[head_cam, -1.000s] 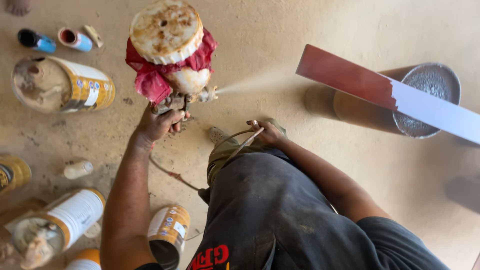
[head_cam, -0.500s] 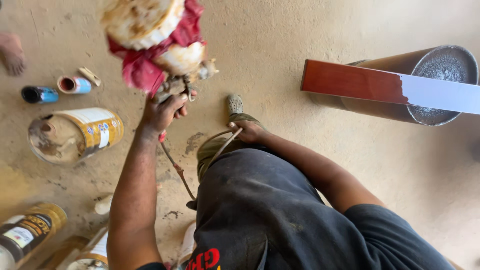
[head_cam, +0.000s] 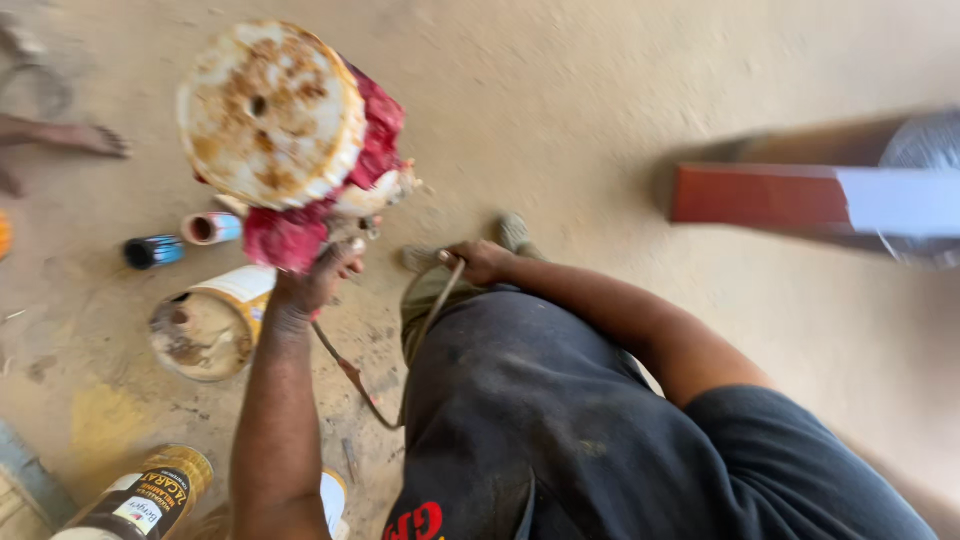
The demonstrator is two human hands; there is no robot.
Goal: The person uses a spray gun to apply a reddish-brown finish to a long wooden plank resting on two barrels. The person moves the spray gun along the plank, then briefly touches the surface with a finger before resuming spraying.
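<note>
Gripping the spray gun point(head_cam: 345, 225) up high, the left hand point(head_cam: 318, 282) sits just under its crusty paint cup point(head_cam: 268, 112) and red rag point(head_cam: 285, 235). Right hand point(head_cam: 482, 262) is closed around the hose point(head_cam: 425, 320), paint can point(head_cam: 210, 325) below-left.

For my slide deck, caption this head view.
Left hand grips a spray gun; right hand holds its hose above paint cans.
</note>
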